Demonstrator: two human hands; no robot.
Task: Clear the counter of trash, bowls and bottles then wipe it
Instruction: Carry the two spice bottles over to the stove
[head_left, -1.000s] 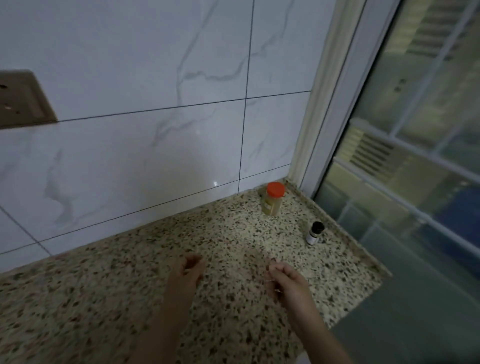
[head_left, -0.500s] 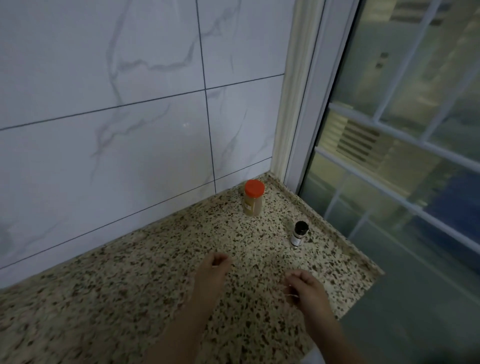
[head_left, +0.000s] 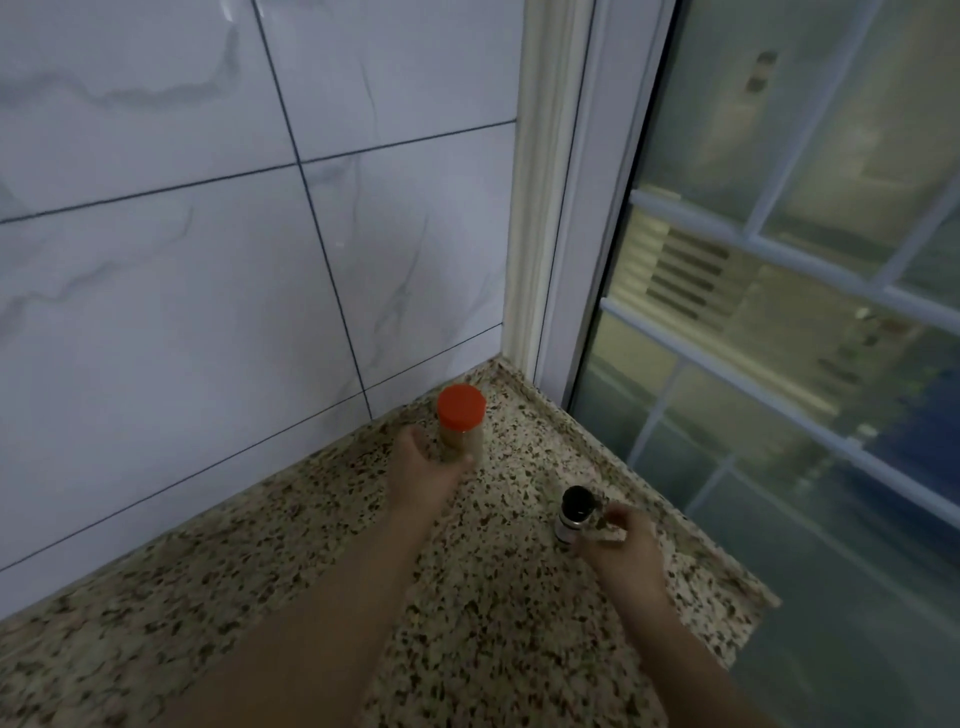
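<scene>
Far corner of speckled granite counter (head_left: 322, 587): left hand (head_left: 423, 475) curls round the base of a small clear orange-lidded jar (head_left: 460, 425); right hand (head_left: 621, 538) pinches a little black-capped white bottle (head_left: 573, 514) near the window-side edge. Both probably light, rigid, smooth; grip mid-body, below the caps.

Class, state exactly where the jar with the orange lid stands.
The jar stands upright in the counter's far corner by the tiled wall, at the left hand's fingertips.
</scene>
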